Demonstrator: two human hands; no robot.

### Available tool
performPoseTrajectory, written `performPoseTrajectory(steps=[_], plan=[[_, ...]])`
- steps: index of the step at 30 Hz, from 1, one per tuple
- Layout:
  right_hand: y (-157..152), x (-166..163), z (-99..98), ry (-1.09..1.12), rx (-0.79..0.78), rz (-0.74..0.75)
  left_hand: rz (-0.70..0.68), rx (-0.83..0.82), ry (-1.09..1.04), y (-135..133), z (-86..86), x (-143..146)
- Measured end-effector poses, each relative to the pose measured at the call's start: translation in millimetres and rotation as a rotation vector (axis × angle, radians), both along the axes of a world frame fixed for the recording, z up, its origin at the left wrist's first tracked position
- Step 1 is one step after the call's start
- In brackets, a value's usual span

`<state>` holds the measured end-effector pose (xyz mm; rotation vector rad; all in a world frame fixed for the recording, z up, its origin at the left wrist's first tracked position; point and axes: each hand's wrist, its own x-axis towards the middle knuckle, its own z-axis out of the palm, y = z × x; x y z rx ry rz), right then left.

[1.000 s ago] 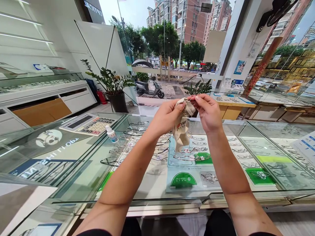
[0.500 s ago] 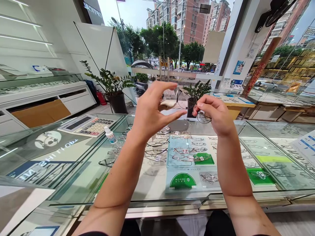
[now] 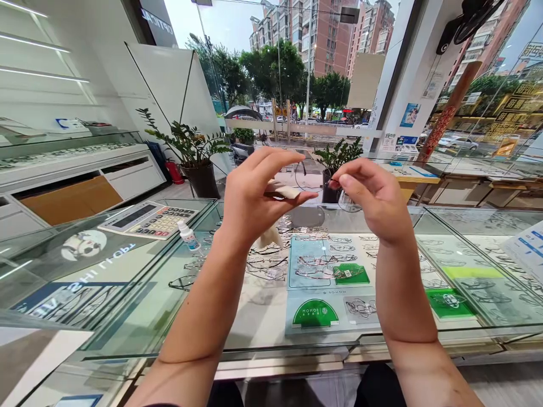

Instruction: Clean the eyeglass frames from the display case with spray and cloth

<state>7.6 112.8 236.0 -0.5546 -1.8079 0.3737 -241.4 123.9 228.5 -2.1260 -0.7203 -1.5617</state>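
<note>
I hold both hands up over a glass display counter (image 3: 263,316). My right hand (image 3: 373,195) pinches a pair of thin wire-framed glasses (image 3: 311,180) by the frame, lenses pointing left. My left hand (image 3: 250,195) has thumb and forefinger stretched out, with a beige cleaning cloth (image 3: 282,192) held against the thumb; the cloth's tail (image 3: 269,236) hangs below the palm. The cloth sits just left of the nearest lens, apart from it.
Under the glass lie several spectacle frames (image 3: 314,265) and green brand cards (image 3: 314,314). A calculator (image 3: 146,217) and a small spray bottle (image 3: 188,234) stand on the counter at left. A potted plant (image 3: 197,152) stands behind, and shop windows face a street.
A second ago both hands were rubbing the glasses inside the cloth. The hands have since parted: the glasses are bare in my right hand, and my left hand has opened with the cloth.
</note>
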Motion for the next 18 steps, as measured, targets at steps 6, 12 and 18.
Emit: performPoseTrajectory(steps=[6, 12, 18], plan=[[-9, -1, -2.0, 0.056, 0.289, -0.344, 0.093, 0.076, -0.249, -4, -3.4, -4], [-16, -9, -3.4, 0.051, 0.383, -0.461, 0.073, 0.083, -0.341, -16, 1.3, 1], [-19, -12, -3.1, 0.068, 0.403, -0.447, 0.042, 0.08, -0.347, -20, 5.8, -4]])
